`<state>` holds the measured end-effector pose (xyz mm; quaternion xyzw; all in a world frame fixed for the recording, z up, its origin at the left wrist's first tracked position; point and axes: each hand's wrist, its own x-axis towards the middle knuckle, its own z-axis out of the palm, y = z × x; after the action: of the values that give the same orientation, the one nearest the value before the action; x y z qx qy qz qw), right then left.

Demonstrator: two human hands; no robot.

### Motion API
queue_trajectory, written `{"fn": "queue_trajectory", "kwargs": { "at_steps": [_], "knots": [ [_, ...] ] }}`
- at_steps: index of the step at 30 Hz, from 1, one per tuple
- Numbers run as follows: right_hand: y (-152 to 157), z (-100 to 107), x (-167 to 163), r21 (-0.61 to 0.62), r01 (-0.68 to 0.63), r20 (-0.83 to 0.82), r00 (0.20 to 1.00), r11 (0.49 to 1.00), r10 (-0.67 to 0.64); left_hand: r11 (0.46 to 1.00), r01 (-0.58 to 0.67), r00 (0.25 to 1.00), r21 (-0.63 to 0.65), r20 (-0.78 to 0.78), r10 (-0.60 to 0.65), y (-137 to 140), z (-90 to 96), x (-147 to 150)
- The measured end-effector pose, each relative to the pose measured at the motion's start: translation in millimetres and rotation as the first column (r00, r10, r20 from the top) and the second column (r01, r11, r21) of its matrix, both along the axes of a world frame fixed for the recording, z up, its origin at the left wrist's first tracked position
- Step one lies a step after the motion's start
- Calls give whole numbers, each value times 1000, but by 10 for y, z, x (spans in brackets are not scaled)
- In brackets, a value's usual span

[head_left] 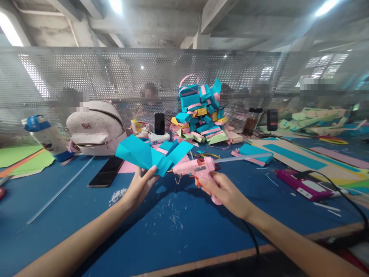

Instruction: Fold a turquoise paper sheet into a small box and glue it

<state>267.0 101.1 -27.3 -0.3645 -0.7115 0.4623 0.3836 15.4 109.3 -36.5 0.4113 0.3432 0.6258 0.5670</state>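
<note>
A folded piece of blue paper (141,154) is pinched between the thumb and fingers of my left hand (143,182), raised above the table. My right hand (226,190) is wrapped round a pink hot glue gun (193,166), its fingers at the orange trigger. The nozzle points left and is close to the blue paper's right part; whether they touch I cannot tell. A long clear glue stick (242,158) juts out of the gun's back. Behind stands a pile of folded blue, pink and yellow paper pieces (198,111).
On the blue table (161,238) lie a black phone (106,173), another glue stick (62,189), white scraps (117,196) and a purple device (305,184). A white backpack (96,129) and a bottle (49,138) stand left. Paper sheets (294,156) lie right. A perforated metal screen (115,73) runs behind.
</note>
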Motion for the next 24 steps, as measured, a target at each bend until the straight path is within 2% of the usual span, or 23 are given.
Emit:
{"fn": "queue_trajectory", "kwargs": {
  "at_steps": [8,13,24],
  "knots": [
    [-12,8,-22,-54,-44,-12,999,998,43,1000,-7,1000,-19,14,7,31,-40,-13],
    [-1,31,-25,-47,-74,-22,997,996,73,1000,5,1000,-17,30,-4,40,-58,-25],
    [0,41,-33,-69,-75,-18,997,995,73,998,-37,999,-48,-14,37,33,-49,-18]
  ]
}}
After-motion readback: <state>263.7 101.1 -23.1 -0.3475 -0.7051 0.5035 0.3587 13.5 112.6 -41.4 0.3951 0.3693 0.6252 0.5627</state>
